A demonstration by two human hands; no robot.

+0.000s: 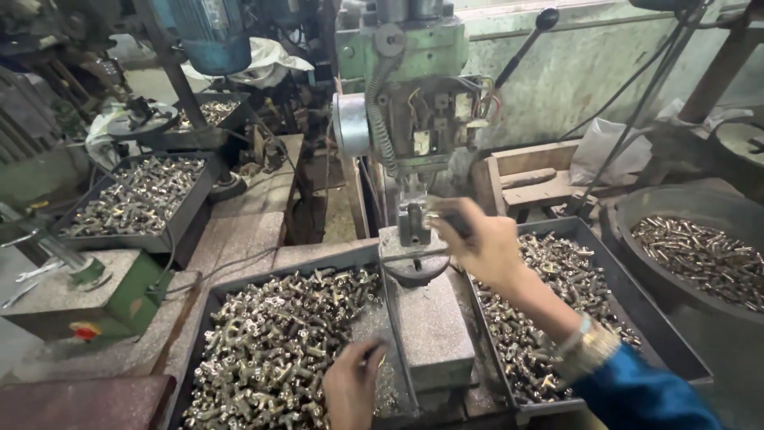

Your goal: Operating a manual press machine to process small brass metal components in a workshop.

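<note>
**A:** What can't you make out from here?

**B:** My right hand (484,247) is up at the drill press (410,119), fingers (458,227) curled around something dark beside the small clamp block (414,223). What it is, I cannot tell; the hand covers most of it. My left hand (350,390) is cut off by the lower edge, fingers bent down into the left tray of brass fittings (278,350). Whether they grip a fitting, I cannot tell.

**A:** What's around them?

**B:** Between my hands sits the grey machine base (430,326). Under my right forearm lies a second tray of fittings (557,271), partly hidden by my blue sleeve (645,394). Farther right there's a round tub (700,255) of parts, and far left another tray (139,195).
</note>
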